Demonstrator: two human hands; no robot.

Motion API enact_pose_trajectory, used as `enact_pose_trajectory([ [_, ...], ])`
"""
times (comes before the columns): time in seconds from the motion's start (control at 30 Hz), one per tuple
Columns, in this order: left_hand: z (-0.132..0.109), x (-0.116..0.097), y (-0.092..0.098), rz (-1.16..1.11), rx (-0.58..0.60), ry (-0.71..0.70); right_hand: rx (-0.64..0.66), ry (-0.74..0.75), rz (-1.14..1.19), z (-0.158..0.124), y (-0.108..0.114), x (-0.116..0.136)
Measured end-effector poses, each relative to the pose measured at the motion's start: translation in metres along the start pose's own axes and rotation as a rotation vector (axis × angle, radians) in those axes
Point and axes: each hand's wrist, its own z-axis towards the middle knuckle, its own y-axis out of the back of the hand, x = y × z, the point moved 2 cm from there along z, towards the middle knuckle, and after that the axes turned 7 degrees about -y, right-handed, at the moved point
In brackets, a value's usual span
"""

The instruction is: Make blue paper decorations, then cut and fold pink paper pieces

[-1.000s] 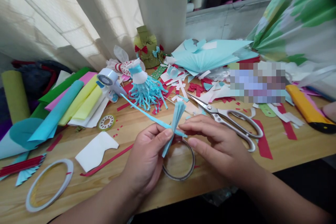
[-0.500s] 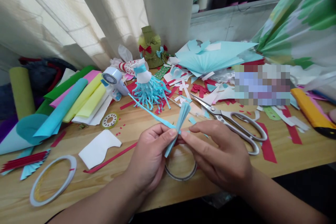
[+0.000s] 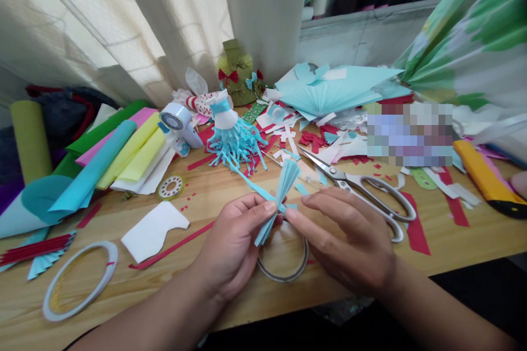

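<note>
My left hand [image 3: 242, 236] pinches a pleated light-blue paper piece [image 3: 287, 178] at its middle, between thumb and fingers. Its folds spread at the upper end and slightly at the lower. A narrow blue paper strip [image 3: 253, 185] crosses that middle, with its long tail running up and left. My right hand [image 3: 349, 236] is at the right side of the pinch, its index fingertip and thumb closed on the strip's short end; its other fingers are loosely bent. Beneath both hands, a thin tape ring [image 3: 284, 278] lies on the table.
Silver scissors [image 3: 349, 181] lie partly open behind my right hand. A blue fringed paper figure [image 3: 234, 137], paper scraps and a yellow cutter [image 3: 486, 175] are farther back. At left are paper rolls [image 3: 94, 170], a white cut-out [image 3: 156, 230] and a double-sided tape roll [image 3: 51, 312].
The pleated paper has fanned out slightly wider at both ends. The strip's tail has swung, and its short end now shows by my right fingertip. The view has shifted slightly.
</note>
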Motion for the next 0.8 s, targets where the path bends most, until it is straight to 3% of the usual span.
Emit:
enact_pose_trajectory([
  [0.13, -0.001, -0.002, 0.001, -0.017, -0.006, 0.013, -0.068, 0.024, 0.07, -0.002, 0.006, 0.0],
  [0.43, -0.004, 0.004, -0.005, -0.07, 0.003, -0.006, -0.143, -0.38, 0.274, 0.018, -0.019, 0.014],
  [0.8, -0.006, 0.005, -0.005, -0.048, -0.035, -0.044, -0.195, -0.517, 0.554, 0.015, -0.025, 0.019],
])
